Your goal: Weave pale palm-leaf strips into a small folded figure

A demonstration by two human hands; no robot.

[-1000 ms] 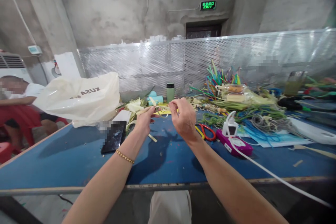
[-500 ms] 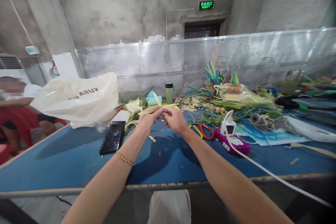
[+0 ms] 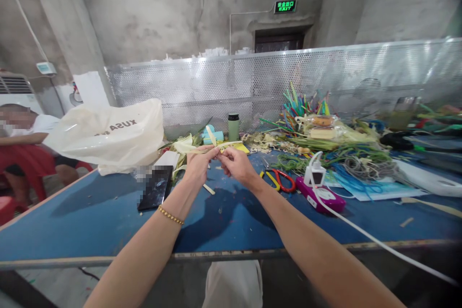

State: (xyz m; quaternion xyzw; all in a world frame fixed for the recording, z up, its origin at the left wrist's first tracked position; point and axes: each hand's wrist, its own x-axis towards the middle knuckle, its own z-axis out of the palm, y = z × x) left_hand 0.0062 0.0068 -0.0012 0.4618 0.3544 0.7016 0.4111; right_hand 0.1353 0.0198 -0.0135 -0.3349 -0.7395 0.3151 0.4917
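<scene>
Both hands are raised over the blue table (image 3: 90, 221), close together. My left hand (image 3: 198, 166) pinches a pale yellow leaf strip (image 3: 225, 145) that sticks out to the right and upward. My right hand (image 3: 236, 166) has its fingers closed on the same strip right beside the left fingertips. A gold bracelet sits on my left wrist. Below the hands a short cut piece of strip (image 3: 209, 189) lies on the table.
A black phone (image 3: 156, 194) lies left of the hands. Red-handled scissors (image 3: 283, 180), a purple power strip (image 3: 319, 195) with a white cable, a green flask (image 3: 233, 127), a white plastic bag (image 3: 108, 132) and piles of leaves and coloured strips are around. A seated person (image 3: 21, 139) is at far left.
My right hand dropped from a raised, apart position and came in to meet my left hand at the strip. The hands now work fingertip to fingertip.
</scene>
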